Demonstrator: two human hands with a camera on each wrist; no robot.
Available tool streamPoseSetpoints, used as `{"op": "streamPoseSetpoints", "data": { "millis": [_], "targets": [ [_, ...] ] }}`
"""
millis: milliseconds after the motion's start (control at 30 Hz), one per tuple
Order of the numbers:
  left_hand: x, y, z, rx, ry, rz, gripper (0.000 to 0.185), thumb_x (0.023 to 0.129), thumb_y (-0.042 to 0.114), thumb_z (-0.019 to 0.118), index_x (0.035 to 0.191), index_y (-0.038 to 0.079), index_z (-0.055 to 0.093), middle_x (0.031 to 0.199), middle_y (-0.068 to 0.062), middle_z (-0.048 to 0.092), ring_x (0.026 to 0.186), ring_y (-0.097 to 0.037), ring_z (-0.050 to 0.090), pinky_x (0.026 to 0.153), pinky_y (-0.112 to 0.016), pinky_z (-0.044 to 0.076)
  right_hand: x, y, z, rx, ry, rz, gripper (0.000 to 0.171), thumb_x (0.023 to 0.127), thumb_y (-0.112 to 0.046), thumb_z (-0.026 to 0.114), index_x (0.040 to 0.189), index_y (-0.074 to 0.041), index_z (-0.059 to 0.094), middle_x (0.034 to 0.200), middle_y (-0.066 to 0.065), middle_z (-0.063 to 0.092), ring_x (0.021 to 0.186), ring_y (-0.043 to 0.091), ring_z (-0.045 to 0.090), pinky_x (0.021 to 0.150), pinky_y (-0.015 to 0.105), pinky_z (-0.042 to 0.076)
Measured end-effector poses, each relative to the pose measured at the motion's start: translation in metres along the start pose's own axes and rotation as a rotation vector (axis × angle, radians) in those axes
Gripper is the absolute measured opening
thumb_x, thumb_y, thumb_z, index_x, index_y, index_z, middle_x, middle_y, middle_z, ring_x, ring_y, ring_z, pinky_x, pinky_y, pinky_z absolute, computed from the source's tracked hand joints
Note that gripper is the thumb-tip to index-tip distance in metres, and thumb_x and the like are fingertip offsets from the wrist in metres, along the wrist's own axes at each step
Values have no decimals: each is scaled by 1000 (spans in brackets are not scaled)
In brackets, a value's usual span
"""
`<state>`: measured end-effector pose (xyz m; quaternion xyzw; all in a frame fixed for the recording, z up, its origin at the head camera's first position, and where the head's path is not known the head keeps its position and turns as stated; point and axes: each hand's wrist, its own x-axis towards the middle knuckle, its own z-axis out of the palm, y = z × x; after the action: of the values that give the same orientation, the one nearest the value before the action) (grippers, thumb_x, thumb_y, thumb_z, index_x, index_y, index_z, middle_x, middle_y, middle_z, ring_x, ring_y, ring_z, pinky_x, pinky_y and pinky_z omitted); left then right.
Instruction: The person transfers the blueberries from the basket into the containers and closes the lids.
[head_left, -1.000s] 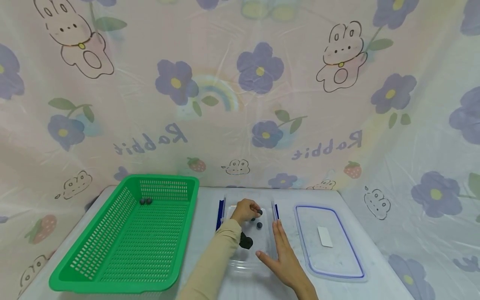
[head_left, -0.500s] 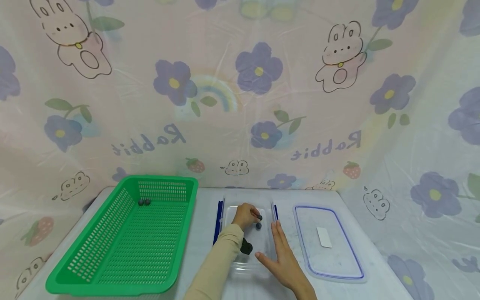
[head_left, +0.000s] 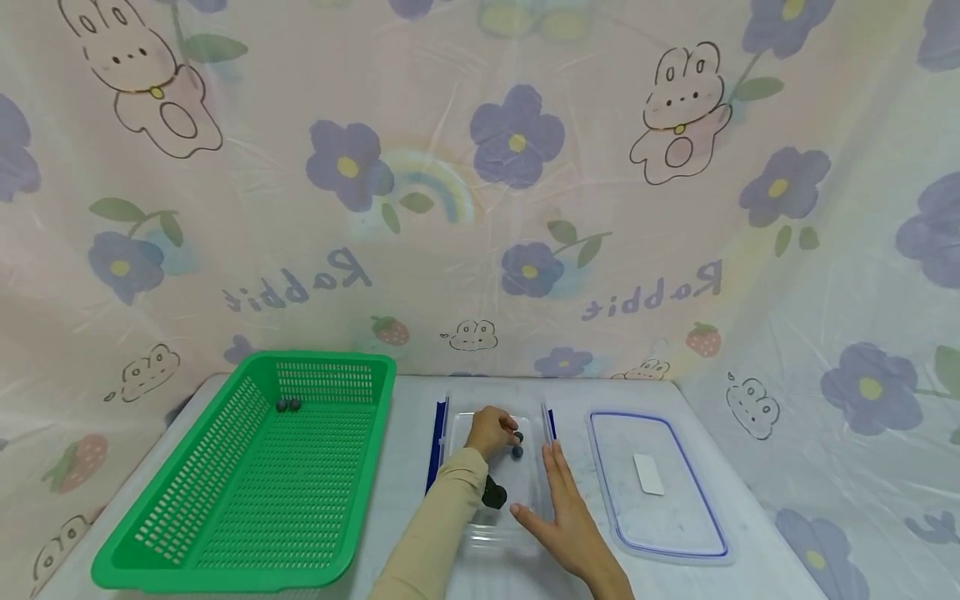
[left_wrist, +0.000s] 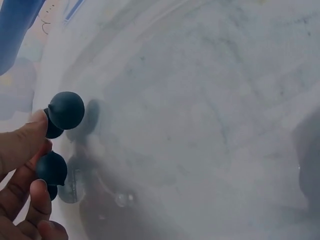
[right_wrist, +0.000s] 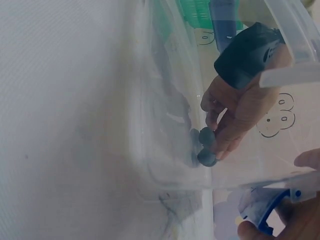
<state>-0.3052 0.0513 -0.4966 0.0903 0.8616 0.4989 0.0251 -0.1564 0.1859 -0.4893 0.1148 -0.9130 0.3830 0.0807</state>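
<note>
1. Nearest in the head view, the right hand (head_left: 564, 515) is laid flat with its fingers straight and together. It is pressed against the right side of the clear box (head_left: 497, 525), and nothing is held in it.
2. A little farther in, the left hand (head_left: 491, 431) is seen inside the clear box. 2 small dark balls (left_wrist: 59, 140) are pinched at its fingertips (left_wrist: 26, 142), just above the box floor.
3. 1 more dark ball (head_left: 517, 452) is seen in the box close to that hand.
4. Farther off to the left, 2 dark balls (head_left: 288, 405) are already lying at the far end of the green basket (head_left: 225, 533). So it looks like some of the work is done, and the balls in the box are still left to be moved.
5. To the right, the clear lid (head_left: 705, 533) is lying flat on the tabletop (head_left: 408, 467), off the box.
6. The whole tabletop, the basket and the lid are shown only in the head view.
7. The pinch on 2 balls is shown up close only in the left wrist view.
8. The box wall and a blue clip (right_wrist: 260, 210) are shown from the side in the right wrist view, with the pinching hand seen through the clear plastic.
</note>
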Motion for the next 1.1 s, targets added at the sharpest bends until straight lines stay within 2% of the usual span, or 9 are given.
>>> {"op": "streamPoseSetpoints", "data": {
  "millis": [300, 500, 767, 1100],
  "targets": [
    [-1, 4, -3, -24, -1, -55, 17, 74, -7, 80, 88, -3, 72, 71, -1, 61, 67, -13, 56, 64, -28, 51, -1, 0, 1, 7, 0, -3, 94, 89, -41, 69, 155, -3, 13, 160, 17, 5, 143, 38, 13, 105, 65, 23],
    [-2, 16, -9, -11, -5, -10, 17, 76, -4, 80, 90, -3, 72, 73, -2, 63, 67, -14, 56, 62, -27, 50, -1, 2, 1, -2, 5, -1, 95, 89, -42, 69, 154, -2, 14, 160, 16, 5, 143, 37, 14, 105, 64, 23],
    [-1, 32, -17, 48, -13, -21, 10, 81, 13, 80, 81, 7, 72, 74, 1, 61, 70, -14, 56, 63, -30, 48, -1, 2, 1, -11, -2, 2, 96, 89, -47, 67, 155, -3, 14, 160, 16, 5, 143, 37, 13, 105, 65, 23],
    [-3, 47, -26, 76, -45, 49, 10, 84, 9, 72, 75, 9, 69, 71, 4, 62, 63, -11, 52, 57, -26, 44, -1, 3, 0, -5, 1, -11, 96, 89, -48, 66, 155, -4, 13, 160, 16, 4, 143, 38, 12, 105, 65, 23]
  ]
}}
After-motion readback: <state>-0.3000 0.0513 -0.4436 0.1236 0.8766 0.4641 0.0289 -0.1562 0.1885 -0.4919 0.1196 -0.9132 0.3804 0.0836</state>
